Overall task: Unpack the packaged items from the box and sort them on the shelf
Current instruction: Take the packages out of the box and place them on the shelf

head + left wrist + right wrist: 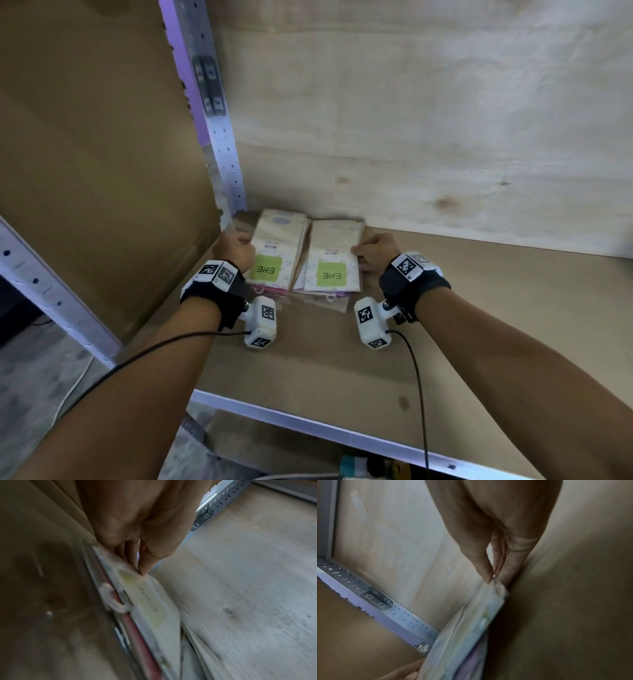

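Two stacks of flat beige packets with green labels lie side by side on the shelf board, near its back left corner. In the head view my left hand [247,242] is at the left edge of the left stack [279,240]. In the left wrist view that hand [142,571] pinches the left stack [154,608] between thumb and fingers. My right hand [357,253] is at the right edge of the right stack [337,241]. In the right wrist view this hand [494,579] pinches the top corner of the right stack [471,628]. No box is in view.
The brown shelf board [462,325] stretches right and forward to a metal front rail [308,425]. A pale wooden back wall [411,120] stands right behind the stacks. At the left are a perforated metal upright [221,137] and a cardboard side panel [102,154].
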`<state>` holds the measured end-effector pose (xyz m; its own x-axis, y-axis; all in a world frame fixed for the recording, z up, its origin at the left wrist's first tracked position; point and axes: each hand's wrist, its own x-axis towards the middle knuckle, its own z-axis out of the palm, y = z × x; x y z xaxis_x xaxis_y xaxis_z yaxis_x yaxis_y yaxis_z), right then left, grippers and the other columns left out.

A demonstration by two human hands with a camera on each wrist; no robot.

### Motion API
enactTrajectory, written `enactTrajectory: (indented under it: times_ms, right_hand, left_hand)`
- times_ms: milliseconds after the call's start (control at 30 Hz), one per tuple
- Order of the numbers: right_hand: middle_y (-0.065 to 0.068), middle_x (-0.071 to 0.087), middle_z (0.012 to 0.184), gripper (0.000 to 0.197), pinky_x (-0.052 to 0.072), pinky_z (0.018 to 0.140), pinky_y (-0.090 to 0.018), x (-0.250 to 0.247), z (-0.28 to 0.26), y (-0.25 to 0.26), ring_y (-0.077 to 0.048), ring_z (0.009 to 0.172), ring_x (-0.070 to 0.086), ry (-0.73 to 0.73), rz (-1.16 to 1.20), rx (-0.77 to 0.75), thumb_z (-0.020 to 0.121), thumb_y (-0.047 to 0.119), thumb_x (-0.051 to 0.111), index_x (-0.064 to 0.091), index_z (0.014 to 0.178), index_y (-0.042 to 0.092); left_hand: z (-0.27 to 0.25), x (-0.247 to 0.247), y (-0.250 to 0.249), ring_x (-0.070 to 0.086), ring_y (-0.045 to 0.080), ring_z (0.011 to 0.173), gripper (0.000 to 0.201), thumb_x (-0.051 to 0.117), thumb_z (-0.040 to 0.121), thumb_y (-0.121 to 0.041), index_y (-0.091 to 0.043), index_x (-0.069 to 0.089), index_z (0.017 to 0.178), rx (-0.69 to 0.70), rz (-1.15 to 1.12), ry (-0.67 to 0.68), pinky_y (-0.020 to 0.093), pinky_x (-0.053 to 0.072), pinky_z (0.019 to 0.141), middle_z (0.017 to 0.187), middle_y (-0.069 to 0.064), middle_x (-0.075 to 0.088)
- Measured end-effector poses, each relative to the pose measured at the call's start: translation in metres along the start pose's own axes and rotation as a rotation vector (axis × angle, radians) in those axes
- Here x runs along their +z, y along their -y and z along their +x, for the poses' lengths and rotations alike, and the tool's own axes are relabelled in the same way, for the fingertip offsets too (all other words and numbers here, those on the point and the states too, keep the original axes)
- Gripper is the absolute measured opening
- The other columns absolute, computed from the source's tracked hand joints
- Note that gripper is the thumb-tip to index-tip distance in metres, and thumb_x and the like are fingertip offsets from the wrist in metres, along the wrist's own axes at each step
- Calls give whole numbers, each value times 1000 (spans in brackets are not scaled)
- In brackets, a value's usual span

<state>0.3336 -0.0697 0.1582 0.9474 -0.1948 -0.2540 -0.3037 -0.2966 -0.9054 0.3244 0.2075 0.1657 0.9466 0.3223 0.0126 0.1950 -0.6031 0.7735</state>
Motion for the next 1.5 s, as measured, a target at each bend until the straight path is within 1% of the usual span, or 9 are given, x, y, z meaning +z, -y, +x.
enactTrajectory:
  times_ms: [100,200,300,500,700,833,967,1167,1500]
  right_hand:
    - [-14,73,85,16,62,75,-43,6,-4,4,-29,76,71,39,-89,-71,87,20,73,64,81,7]
    - [-9,69,82,28,49,59,-33,3,-21,8,-24,68,60,74,-286,-132,89,32,70,71,98,5]
    - [-8,67,94,31,48,64,-32,-9,-45,8,-25,78,61,75,-364,-185,90,28,67,61,114,10]
    - [-8,69,77,19,51,55,-27,-49,-113,-5,-19,62,65,172,-338,-208,95,17,60,63,104,1]
    - [-9,68,75,14,49,49,-21,-95,-194,-26,-15,58,64,152,-254,-264,97,16,61,66,99,4]
    - [-7,66,71,14,46,45,-19,-126,-258,-46,-15,56,63,99,-226,-260,97,13,59,65,102,1]
    - [-8,65,70,10,45,48,-21,-143,-315,-74,-17,55,60,85,-225,-263,97,10,58,63,97,2]
    - [-5,66,66,12,44,45,-21,-157,-377,-147,-16,52,60,136,-297,-162,92,11,62,61,80,11]
    - [-4,68,70,17,52,51,-20,-147,-368,-268,-9,51,64,392,-524,37,98,12,55,64,83,14]
  left_hand:
    - [0,-3,-2,66,36,113,34,68,93,-18,-2,69,123,38,-77,186,46,50,104,123,18,69]
    - [-10,-9,-3,65,33,116,48,73,89,-36,-6,64,126,28,-81,362,49,49,105,127,17,67]
    - [-29,-13,-4,53,32,132,66,74,88,-38,-6,51,141,111,10,311,45,41,113,142,14,56]
    - [-103,-25,-29,60,29,123,39,72,90,-19,-4,66,125,317,-66,82,33,44,105,128,14,66]
    - [-195,-30,-58,67,18,97,13,71,90,-11,-8,75,102,388,-270,150,25,50,92,106,9,74]
    - [-261,-28,-66,64,18,76,12,66,93,-9,-5,72,103,414,-299,272,23,52,67,90,9,70]
    - [-318,-16,-62,64,16,68,10,63,96,-14,-11,70,102,399,-226,393,14,49,58,83,7,70]
    - [-389,29,-30,61,19,63,7,64,96,-15,-11,66,92,287,-206,560,27,51,65,76,8,69]
    - [-430,128,56,68,22,69,15,60,98,-24,-13,68,93,128,-27,800,29,58,69,78,7,73]
